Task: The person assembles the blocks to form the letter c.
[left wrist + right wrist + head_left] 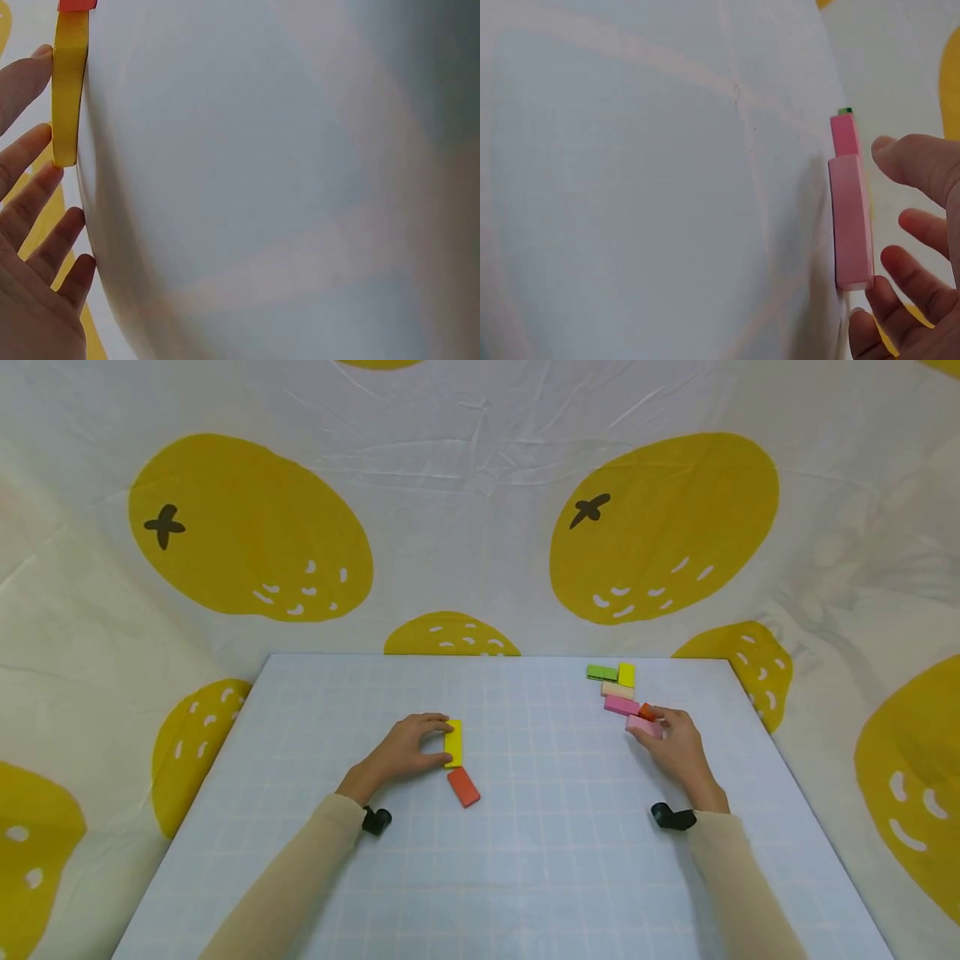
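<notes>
My left hand [405, 747] [37, 277] grips a yellow block [454, 745] [70, 90], with the thumb near one end and fingertips at the other. The block's lower end meets a tilted red block [464, 787] [77, 4]. Over at the right, my right hand [678, 752] [919, 255] is spread around a light pink block [642, 727] [850, 225]; one fingertip touches its end and the thumb stands a little off it in the right wrist view. An orange block [646, 712] lies beside the index finger, partly hidden. A darker pink block [621, 704] [845, 135] adjoins the light pink one.
Beyond the pink blocks, a cream block [617, 690], green pieces [602, 672] and another yellow block [627, 674] run toward the back edge of the checked tabletop [525, 877]. Behind it hangs a white cloth [457, 527] with big yellow fruit shapes.
</notes>
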`<act>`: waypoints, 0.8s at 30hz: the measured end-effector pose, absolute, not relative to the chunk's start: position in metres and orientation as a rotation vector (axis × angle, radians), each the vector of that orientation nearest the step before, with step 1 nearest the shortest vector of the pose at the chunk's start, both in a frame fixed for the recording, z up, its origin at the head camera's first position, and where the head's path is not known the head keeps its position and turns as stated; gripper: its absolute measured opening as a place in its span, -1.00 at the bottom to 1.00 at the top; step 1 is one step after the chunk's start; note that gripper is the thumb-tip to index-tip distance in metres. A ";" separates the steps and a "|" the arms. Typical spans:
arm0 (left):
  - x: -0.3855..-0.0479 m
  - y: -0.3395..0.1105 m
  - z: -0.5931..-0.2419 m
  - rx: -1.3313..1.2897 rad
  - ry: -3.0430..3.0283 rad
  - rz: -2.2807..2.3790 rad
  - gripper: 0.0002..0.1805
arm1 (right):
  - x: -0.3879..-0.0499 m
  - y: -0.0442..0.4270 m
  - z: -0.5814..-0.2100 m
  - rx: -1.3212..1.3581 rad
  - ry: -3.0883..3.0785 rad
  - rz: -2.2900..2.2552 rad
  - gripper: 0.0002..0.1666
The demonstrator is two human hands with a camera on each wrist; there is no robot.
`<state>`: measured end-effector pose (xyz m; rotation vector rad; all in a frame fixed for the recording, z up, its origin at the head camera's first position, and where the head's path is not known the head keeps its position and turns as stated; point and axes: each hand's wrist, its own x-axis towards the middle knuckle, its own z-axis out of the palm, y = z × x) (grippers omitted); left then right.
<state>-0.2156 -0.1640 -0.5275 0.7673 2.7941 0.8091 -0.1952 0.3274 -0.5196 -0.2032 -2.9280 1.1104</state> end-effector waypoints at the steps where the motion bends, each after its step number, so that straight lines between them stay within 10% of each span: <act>1: -0.216 -0.164 -0.528 0.767 2.795 0.806 -0.41 | -0.195 0.328 -0.522 -0.201 -2.925 1.115 -0.12; 24: -0.214 -0.162 -0.526 0.723 2.783 0.809 -0.41 | -0.202 0.299 -0.529 -0.023 -3.002 1.057 -0.44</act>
